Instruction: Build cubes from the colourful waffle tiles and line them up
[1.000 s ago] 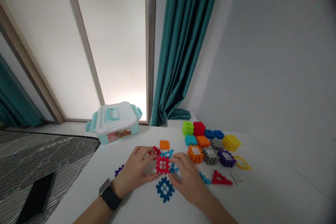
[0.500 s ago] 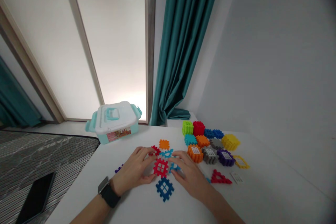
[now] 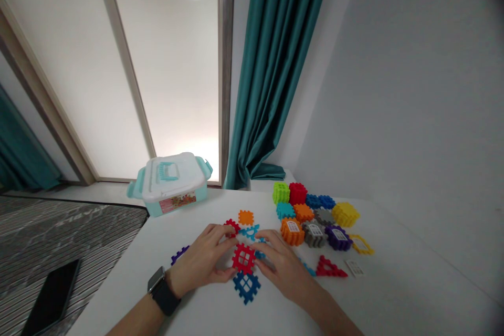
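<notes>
Red plastic makes up the small toothed square (image 3: pixel 243 259) with a window grid, between the two hands above the table (image 3: pixel 212 315). The left hand (image 3: pixel 208 260) holds its left edge, thumb low and fingers higher; the right hand (image 3: pixel 285 268) pinches its right edge the same way. Just below, its top edge meeting the red piece in view, lies a dark blue square (image 3: pixel 247 287). Beyond the fingers are a light blue arch piece (image 3: pixel 250 232) and an orange square (image 3: pixel 246 217). A red triangle (image 3: pixel 331 266) lies right of the right hand, near the purple stack (image 3: pixel 338 239). Farther off, at the table's far left, stands a lidded box (image 3: pixel 173 184).
</notes>
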`<state>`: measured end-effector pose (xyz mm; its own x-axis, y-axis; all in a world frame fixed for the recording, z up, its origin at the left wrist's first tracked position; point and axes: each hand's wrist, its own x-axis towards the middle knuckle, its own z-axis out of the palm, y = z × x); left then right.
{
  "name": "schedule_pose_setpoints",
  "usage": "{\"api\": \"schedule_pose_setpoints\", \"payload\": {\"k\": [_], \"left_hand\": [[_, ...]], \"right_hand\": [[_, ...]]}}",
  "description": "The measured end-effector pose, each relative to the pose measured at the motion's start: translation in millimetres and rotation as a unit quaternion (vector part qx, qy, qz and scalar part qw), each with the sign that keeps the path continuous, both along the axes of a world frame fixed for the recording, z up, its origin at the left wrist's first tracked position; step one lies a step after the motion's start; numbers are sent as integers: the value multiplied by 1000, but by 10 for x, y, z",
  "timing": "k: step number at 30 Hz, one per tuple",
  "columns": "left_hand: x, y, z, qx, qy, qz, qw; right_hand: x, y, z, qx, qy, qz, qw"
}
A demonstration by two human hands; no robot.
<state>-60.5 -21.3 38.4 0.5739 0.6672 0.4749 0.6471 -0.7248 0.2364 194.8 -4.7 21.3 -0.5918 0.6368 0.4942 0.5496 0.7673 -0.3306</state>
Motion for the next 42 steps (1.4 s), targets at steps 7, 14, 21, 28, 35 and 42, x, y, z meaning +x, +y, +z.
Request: {"api": "schedule_pose_setpoints", "payload": {"k": [7, 14, 21, 28, 35, 42], "left_hand": [[-13, 25, -27, -1, -71, 26, 997], [107, 9, -34, 11, -86, 73, 994], [177, 34, -76, 29, -75, 94, 992], [180, 35, -103, 5, -100, 101, 990], [133, 39, -106, 6, -92, 104, 990], [101, -16, -27, 19, -76, 88, 993]], "right_hand": [[-12, 6, -20, 30, 69, -21, 997], [-58, -1, -43, 65, 115, -59, 989], [-138, -55, -52, 77, 115, -79, 987], [-160, -45, -83, 65, 105, -74, 990], [-124, -10, -87, 52, 101, -50, 992], [-60, 5, -57, 46, 64, -6, 997]]}}
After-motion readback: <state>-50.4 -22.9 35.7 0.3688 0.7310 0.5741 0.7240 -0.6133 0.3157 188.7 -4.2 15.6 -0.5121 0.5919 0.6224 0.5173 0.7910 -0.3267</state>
